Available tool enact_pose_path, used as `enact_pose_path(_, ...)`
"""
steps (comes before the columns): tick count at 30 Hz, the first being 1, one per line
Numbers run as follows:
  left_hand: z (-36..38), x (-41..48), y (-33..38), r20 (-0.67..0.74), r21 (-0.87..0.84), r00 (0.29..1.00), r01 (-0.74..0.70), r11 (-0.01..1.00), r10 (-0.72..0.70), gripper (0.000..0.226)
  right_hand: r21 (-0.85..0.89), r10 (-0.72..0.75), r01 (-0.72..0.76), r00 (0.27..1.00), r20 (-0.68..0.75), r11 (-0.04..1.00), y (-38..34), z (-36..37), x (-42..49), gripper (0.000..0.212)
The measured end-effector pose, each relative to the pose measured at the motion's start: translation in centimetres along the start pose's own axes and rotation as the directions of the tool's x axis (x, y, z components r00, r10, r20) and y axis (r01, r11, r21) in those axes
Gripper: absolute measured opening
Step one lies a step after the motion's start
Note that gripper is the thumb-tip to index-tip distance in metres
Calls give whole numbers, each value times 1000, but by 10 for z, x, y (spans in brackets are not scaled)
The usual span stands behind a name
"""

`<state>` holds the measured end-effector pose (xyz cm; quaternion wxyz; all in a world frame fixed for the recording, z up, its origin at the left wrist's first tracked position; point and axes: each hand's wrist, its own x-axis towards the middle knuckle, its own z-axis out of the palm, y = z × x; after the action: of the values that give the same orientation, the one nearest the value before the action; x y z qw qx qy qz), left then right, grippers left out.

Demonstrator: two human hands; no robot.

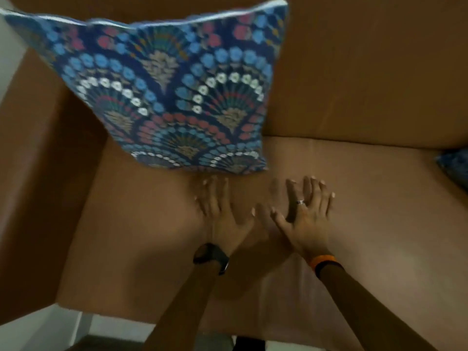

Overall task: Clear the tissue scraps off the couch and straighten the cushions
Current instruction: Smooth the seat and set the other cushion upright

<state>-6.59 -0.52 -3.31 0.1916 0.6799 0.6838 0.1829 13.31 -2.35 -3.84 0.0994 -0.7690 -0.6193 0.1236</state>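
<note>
Head view, steeply down, close over couch

A black smartwatch sits on one wrist, its face turned to the side, and an orange wristband with a dark band just behind it wraps the other. A thin silver ring circles one finger. A pale wall shows at upper left, and light floor at lower left.

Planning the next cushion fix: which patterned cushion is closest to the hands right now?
The big peacock-patterned cushion leaning on the backrest, just beyond the left hand and right hand. The other cushion only peeks in at the far right edge.
</note>
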Motion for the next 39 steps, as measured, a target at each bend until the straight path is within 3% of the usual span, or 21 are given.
enact_pose_path(2,32,-17,28,112,157,966,-250,955,234,89,-87,-9,12,999,42,996,47,-6,-15,88)
enact_pose_path(4,60,-31,60,218,194,919,-371,908,329,87,-124,-15,25,997,78,992,92,-14,-31,94)
enact_pose_path(9,123,-64,143,343,202,858,-464,863,381,82,-76,13,-6,995,94,997,192,-45,-58,93)
enact_pose_path(13,154,-66,228,379,43,809,-501,864,450,85,108,254,-247,966,-50,963,267,-86,-69,93)
enact_pose_path(16,171,-46,315,399,-200,808,-385,901,434,97,447,541,-404,806,-239,798,330,-126,-65,96)
enact_pose_path(20,180,4,435,367,-448,861,-168,878,352,118,683,766,-383,475,-432,622,396,-175,-46,105)
enact_pose_path(22,180,30,474,396,-571,848,-72,818,352,125,762,810,-333,426,-404,555,419,-188,-38,116)
enact_pose_path(25,185,56,506,519,-644,778,82,761,355,130,886,783,-225,586,-209,405,445,-202,-28,126)
enact_pose_path(27,188,59,511,546,-618,762,86,781,348,132,876,738,-244,653,-169,416,451,-208,-24,122)
enact_pose_path(30,179,47,494,411,-554,862,-24,832,298,135,878,642,-176,746,-176,445,444,-214,-16,104)
enact_pose_path(33,158,26,446,152,-633,970,-50,773,187,125,900,481,-96,866,-135,425,425,-223,6,83)
enact_pose_path(35,146,19,412,38,-646,994,-55,761,104,115,887,340,-50,932,-123,459,409,-227,29,76)
enact_pose_path(39,138,30,382,148,-601,988,64,797,33,121,868,199,-59,979,-46,492,384,-221,71,81)
